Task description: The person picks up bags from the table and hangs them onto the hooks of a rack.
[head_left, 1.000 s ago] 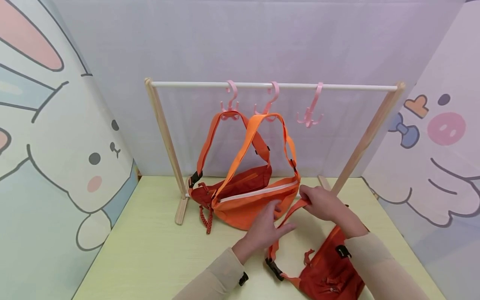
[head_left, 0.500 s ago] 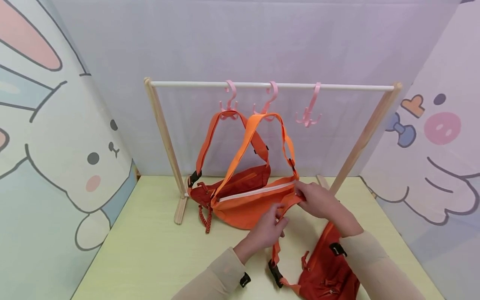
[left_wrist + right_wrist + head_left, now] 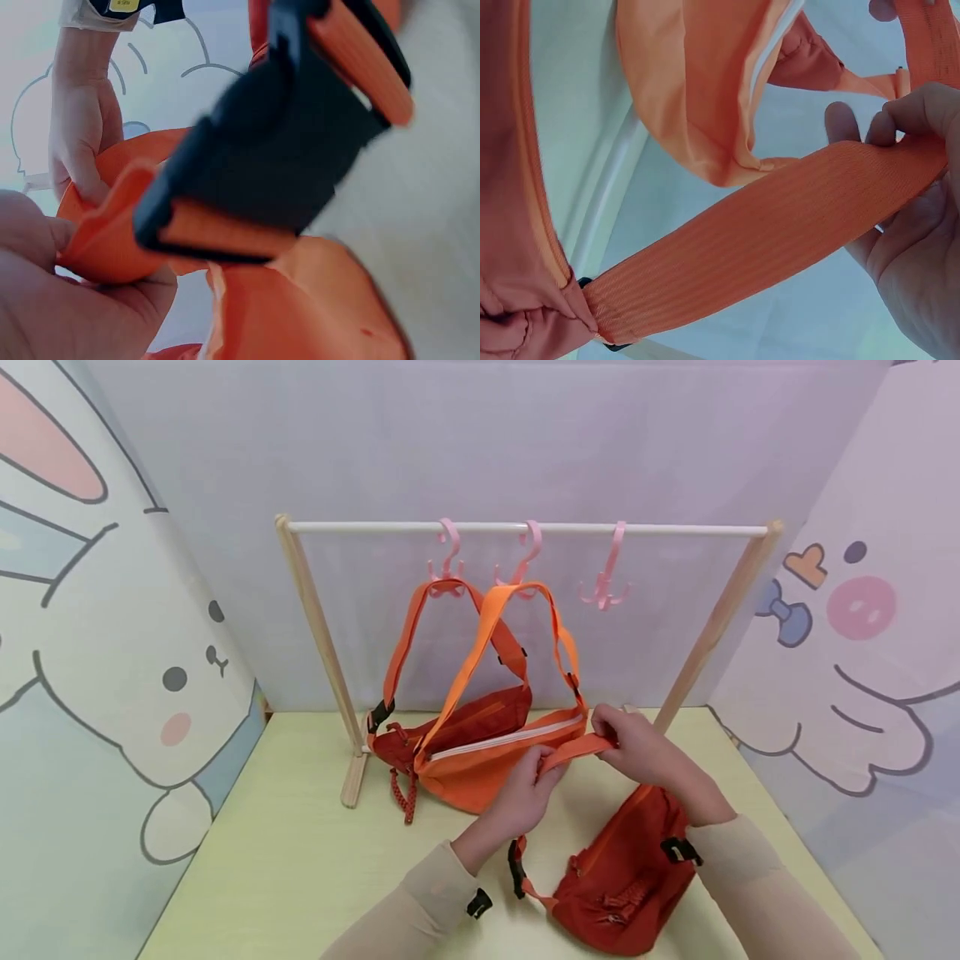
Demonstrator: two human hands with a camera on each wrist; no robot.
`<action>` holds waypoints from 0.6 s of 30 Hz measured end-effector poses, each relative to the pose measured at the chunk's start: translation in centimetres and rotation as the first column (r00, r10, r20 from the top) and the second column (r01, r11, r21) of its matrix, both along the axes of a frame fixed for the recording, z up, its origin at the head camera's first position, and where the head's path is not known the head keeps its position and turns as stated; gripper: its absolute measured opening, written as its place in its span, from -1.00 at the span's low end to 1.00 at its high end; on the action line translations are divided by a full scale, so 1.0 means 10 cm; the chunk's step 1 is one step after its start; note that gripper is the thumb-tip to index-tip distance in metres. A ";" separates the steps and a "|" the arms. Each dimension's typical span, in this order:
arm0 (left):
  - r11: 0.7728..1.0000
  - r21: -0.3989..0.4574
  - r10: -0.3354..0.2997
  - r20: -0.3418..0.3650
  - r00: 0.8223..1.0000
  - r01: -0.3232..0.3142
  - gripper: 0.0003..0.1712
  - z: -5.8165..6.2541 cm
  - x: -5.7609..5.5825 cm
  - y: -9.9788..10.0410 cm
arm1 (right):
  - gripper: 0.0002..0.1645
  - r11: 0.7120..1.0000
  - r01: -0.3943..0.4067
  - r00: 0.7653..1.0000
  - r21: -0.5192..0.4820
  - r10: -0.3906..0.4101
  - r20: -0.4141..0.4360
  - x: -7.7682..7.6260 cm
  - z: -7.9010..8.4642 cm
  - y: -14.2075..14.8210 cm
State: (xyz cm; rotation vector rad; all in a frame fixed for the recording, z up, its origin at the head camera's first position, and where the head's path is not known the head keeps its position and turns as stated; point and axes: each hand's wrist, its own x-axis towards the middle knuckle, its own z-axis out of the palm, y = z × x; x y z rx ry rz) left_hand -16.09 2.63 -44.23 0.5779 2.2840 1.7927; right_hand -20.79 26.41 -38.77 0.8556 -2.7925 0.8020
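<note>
Fingers of both hands pinch the orange strap (image 3: 577,750) of the red waist bag (image 3: 622,885). The left hand (image 3: 521,793) and right hand (image 3: 637,747) pull it flat between them, so it lifts off the table (image 3: 300,860). The bag lies below. Behind hang two more bags on pink hooks; one pink hook (image 3: 603,589) is free.

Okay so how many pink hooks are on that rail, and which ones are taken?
3. The left hook and the middle hook each carry an orange bag strap. The right hook hangs bare. None looks hidden along the white rail.
</note>
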 end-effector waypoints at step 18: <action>0.983 -0.166 0.020 -0.309 0.951 -0.074 -0.71 0.64 -0.15 -0.18 | -0.65 0.943 -0.074 0.986 -0.324 0.117 0.116 0.06 0.45 0.30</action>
